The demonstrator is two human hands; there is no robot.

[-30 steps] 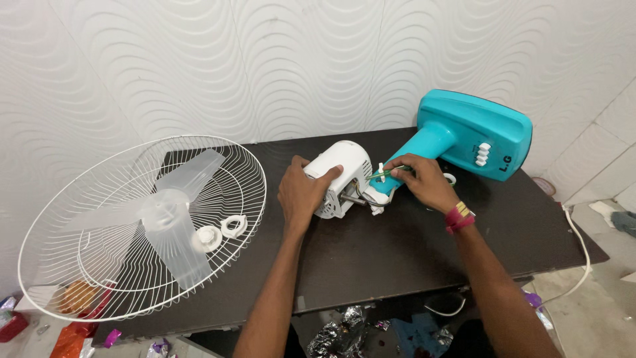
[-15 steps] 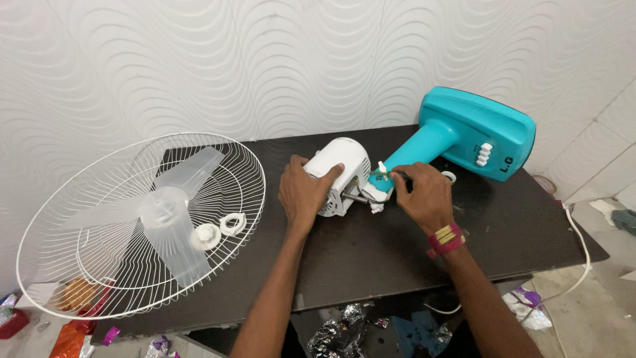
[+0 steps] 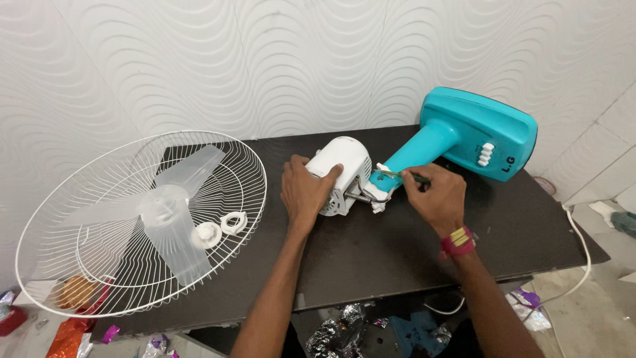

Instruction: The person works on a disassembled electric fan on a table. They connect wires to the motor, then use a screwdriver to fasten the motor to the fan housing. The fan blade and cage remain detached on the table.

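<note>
The left hand [image 3: 303, 193] lies over the white motor [image 3: 339, 174], its grip wrapped on the housing with fingers curled over the top and thumb on the near side. The motor rests on its side on the dark bench [image 3: 371, 258], joined to the teal neck [image 3: 419, 151] of the fan base [image 3: 487, 136], which lies tipped over just right of it.

The right hand [image 3: 434, 197] has its grip pinched closed around a slim screwdriver [image 3: 405, 176] (only the shaft and a little of the handle show past the fingers). The tip points left, meeting the joint between motor and neck, just beyond the fingertips. A red and yellow band [image 3: 457, 241] circles that wrist.

Well left of the left grip, a white wire guard [image 3: 86, 265] overhangs the bench edge, with a clear blade [image 3: 172, 212] and two white rings [image 3: 220, 229] lying in it. A white cord [image 3: 583, 245] trails off the bench, right of the right grip.
</note>
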